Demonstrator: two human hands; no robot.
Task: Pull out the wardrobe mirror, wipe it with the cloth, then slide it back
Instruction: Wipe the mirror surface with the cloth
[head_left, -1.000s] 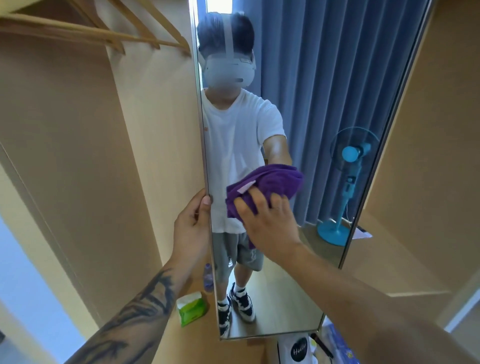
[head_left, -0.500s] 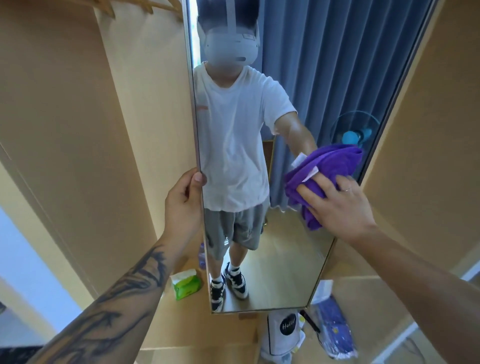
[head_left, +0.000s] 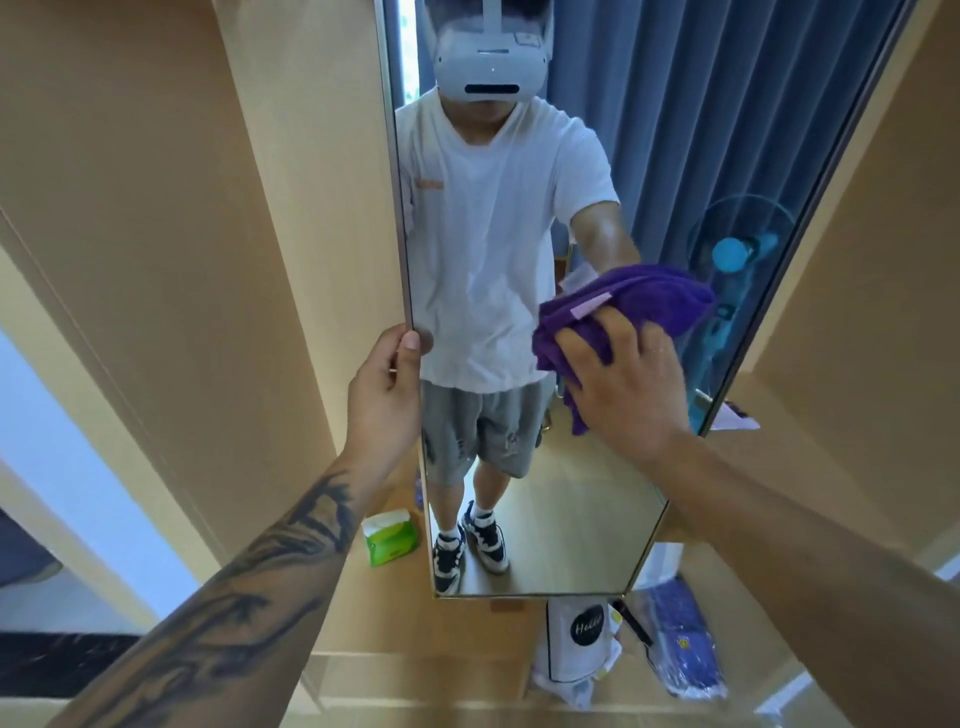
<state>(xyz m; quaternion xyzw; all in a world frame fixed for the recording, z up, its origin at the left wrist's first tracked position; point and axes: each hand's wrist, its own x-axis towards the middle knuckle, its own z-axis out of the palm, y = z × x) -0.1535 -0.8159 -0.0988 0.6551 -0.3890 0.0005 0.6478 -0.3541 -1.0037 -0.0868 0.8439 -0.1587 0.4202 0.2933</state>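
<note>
Now | my left grip (head_left: 387, 395) pinches the mirror (head_left: 524, 499) edge | my right grip (head_left: 631, 387), fingers spread, presses the cloth (head_left: 639, 301) on the glass

The mirror (head_left: 519, 493) was tall and thin with a slim metal edge. It stood upright in the middle of the frame, pulled out. The purple cloth (head_left: 623, 306) was bunched up flat against the glass, right of center.
</note>
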